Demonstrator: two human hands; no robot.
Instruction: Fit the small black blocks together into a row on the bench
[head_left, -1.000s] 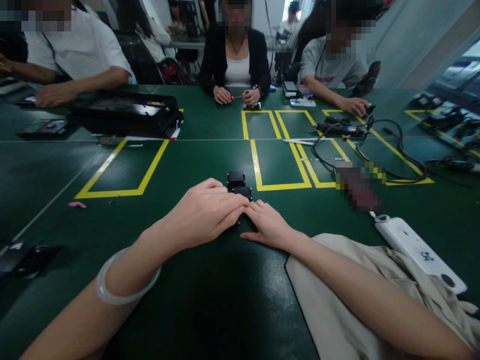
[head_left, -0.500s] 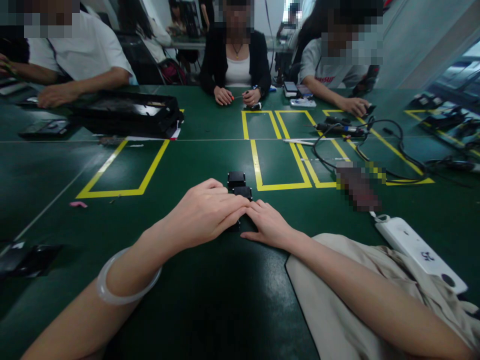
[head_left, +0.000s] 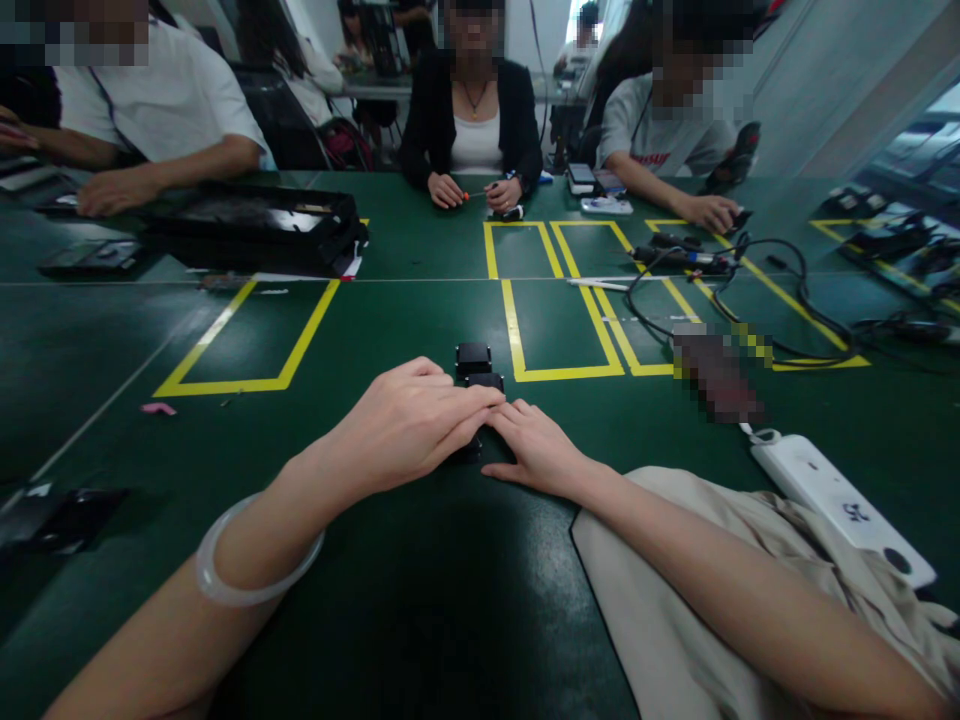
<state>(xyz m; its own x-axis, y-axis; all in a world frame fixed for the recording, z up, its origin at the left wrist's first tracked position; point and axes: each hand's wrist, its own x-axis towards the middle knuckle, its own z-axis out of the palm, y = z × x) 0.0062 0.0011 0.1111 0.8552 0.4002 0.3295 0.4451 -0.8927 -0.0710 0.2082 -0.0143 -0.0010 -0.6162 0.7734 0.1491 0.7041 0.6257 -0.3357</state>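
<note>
Small black blocks stand in a short row on the green table. The farthest black block is uncovered, and a second black block shows just beyond my fingers. My left hand arches over the nearer part of the row, its fingers together, hiding what lies under them. A dark piece peeks out below its fingers. My right hand rests on the table at the right of the row, fingertips meeting those of my left hand, thumb apart from the other fingers.
Yellow tape outlines mark the table. A black case lies at the back left. Cables, a white power strip and beige cloth are on the right. Across the table, a person holds a thin tool.
The fingertips of my left hand have shifted slightly to the right over the row. My right hand has barely moved.
</note>
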